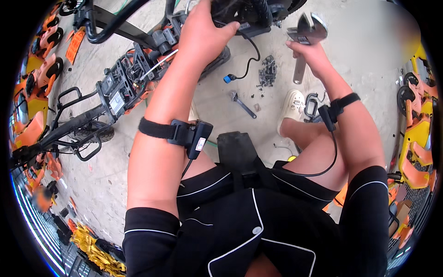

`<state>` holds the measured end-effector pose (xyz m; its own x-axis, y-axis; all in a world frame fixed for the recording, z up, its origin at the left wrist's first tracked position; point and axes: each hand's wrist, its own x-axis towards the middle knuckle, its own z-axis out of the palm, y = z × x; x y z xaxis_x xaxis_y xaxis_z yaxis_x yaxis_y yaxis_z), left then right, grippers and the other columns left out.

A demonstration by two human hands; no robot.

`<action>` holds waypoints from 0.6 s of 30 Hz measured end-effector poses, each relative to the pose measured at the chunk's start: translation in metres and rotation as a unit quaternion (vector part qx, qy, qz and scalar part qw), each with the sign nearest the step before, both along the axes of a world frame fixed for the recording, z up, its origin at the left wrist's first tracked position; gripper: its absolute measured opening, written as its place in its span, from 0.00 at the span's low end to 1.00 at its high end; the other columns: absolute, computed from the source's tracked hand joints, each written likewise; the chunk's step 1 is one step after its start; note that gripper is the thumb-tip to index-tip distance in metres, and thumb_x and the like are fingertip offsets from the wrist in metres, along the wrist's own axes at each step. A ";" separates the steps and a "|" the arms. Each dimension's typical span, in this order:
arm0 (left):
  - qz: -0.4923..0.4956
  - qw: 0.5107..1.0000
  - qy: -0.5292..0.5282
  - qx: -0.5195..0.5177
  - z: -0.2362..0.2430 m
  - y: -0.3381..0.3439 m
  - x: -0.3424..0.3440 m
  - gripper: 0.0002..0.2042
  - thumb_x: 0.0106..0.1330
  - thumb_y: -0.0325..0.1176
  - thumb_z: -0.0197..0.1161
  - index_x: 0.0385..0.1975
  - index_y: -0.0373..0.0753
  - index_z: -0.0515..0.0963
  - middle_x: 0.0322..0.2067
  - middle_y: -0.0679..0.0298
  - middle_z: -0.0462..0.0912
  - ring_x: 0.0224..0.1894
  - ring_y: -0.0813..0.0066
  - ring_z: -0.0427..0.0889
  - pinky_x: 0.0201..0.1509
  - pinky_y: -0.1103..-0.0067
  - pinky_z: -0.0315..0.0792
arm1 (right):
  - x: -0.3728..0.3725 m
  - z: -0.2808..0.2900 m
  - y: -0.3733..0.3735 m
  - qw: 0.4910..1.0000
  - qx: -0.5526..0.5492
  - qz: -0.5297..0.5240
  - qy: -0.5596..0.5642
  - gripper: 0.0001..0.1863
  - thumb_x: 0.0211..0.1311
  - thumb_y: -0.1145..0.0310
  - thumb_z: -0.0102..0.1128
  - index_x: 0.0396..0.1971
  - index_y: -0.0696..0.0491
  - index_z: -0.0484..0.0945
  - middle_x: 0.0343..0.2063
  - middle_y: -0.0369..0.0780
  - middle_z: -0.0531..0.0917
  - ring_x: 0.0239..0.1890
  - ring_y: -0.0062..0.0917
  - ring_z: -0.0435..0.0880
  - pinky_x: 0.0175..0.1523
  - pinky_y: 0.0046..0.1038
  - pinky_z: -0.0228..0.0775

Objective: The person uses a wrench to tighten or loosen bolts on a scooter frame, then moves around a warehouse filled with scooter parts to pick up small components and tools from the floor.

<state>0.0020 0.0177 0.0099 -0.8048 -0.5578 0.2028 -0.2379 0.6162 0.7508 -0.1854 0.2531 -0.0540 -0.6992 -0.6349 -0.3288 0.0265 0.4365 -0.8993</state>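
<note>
My right hand (310, 56) is closed around the handle of a large metal adjustable wrench (308, 31), with its jaws pointing up and away from me. At the top, my left hand (203, 34) is against the black assembly of a partly stripped bike (240, 21); its thumb stretches to the right along that black part. The fingers of that hand run off the upper edge and are hidden. From the assembly hangs a black cable with a blue connector (227, 79). On the floor between my feet lies a smaller adjustable wrench (243, 104).
A pile of screws and small black parts (267, 71) lies on the concrete floor. The bike's bare frame (115, 90) stretches to the left. Rows of orange and yellow bikes stand at the left (39, 99) and right (417, 152). Yellow parts (94, 247) are heaped lower left.
</note>
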 end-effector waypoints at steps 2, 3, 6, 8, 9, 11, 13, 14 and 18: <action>-0.007 0.999 0.008 -0.039 -0.003 -0.012 -0.001 0.37 0.55 0.40 0.74 0.62 0.31 0.66 0.52 0.47 0.79 0.55 0.59 0.79 0.60 0.70 0.71 | 0.002 0.001 0.002 0.999 0.002 -0.046 0.022 0.14 0.55 0.63 0.70 0.35 0.56 0.80 0.25 0.32 0.78 0.27 0.17 0.75 0.34 0.23 0.69; -0.023 0.999 0.006 -0.035 -0.010 -0.018 -0.006 0.34 0.56 0.40 0.72 0.59 0.30 0.68 0.50 0.46 0.79 0.54 0.55 0.80 0.60 0.68 0.71 | 0.000 -0.005 0.009 0.997 0.019 -0.063 0.034 0.15 0.56 0.62 0.70 0.37 0.56 0.80 0.25 0.32 0.78 0.28 0.17 0.74 0.34 0.23 0.69; 0.010 0.999 -0.029 -0.007 -0.016 -0.021 -0.017 0.28 0.58 0.39 0.67 0.58 0.35 0.70 0.49 0.48 0.79 0.55 0.50 0.76 0.59 0.63 0.70 | 0.003 -0.018 0.011 0.995 0.076 -0.067 -0.019 0.15 0.57 0.60 0.71 0.30 0.56 0.78 0.23 0.34 0.77 0.26 0.19 0.73 0.34 0.25 0.68; 0.006 1.000 -0.019 0.023 -0.011 -0.013 -0.021 0.25 0.63 0.36 0.63 0.56 0.28 0.67 0.47 0.40 0.79 0.53 0.46 0.79 0.58 0.64 0.70 | 0.009 -0.031 0.011 0.988 0.113 -0.077 -0.066 0.16 0.59 0.59 0.69 0.26 0.55 0.76 0.21 0.35 0.76 0.24 0.20 0.73 0.33 0.26 0.67; -0.001 0.999 -0.020 0.048 -0.006 -0.011 -0.022 0.25 0.64 0.35 0.62 0.57 0.27 0.66 0.47 0.39 0.79 0.52 0.46 0.79 0.57 0.64 0.70 | 0.014 -0.035 0.007 0.986 0.124 -0.060 -0.099 0.15 0.62 0.59 0.68 0.30 0.55 0.75 0.23 0.34 0.75 0.27 0.20 0.74 0.36 0.25 0.68; -0.029 0.996 -0.006 0.081 -0.006 -0.009 -0.022 0.25 0.65 0.34 0.60 0.57 0.26 0.64 0.46 0.37 0.79 0.52 0.45 0.79 0.57 0.64 0.70 | 0.027 -0.045 0.004 0.978 0.137 -0.069 -0.142 0.13 0.65 0.63 0.63 0.29 0.55 0.73 0.22 0.35 0.75 0.24 0.22 0.75 0.33 0.26 0.70; -0.023 0.996 -0.010 0.081 -0.002 -0.012 -0.016 0.24 0.65 0.35 0.61 0.55 0.26 0.65 0.46 0.38 0.79 0.52 0.44 0.79 0.57 0.64 0.70 | 0.043 -0.056 -0.003 0.975 0.159 -0.054 -0.146 0.11 0.68 0.65 0.59 0.31 0.57 0.72 0.23 0.36 0.75 0.22 0.23 0.76 0.29 0.28 0.71; -0.020 0.996 -0.013 0.081 -0.001 -0.013 -0.014 0.23 0.65 0.35 0.61 0.54 0.27 0.66 0.46 0.38 0.79 0.52 0.44 0.79 0.57 0.64 0.70 | 0.046 -0.062 -0.006 0.972 0.175 -0.043 -0.150 0.12 0.68 0.65 0.59 0.31 0.58 0.72 0.22 0.36 0.75 0.21 0.23 0.76 0.29 0.28 0.71; 0.001 0.999 0.005 0.036 -0.010 -0.016 -0.017 0.18 0.62 0.35 0.63 0.48 0.31 0.70 0.44 0.42 0.79 0.51 0.42 0.78 0.56 0.63 0.71 | 0.056 -0.075 -0.015 0.964 0.236 -0.038 -0.118 0.11 0.68 0.66 0.55 0.34 0.59 0.73 0.24 0.39 0.76 0.23 0.24 0.76 0.27 0.31 0.72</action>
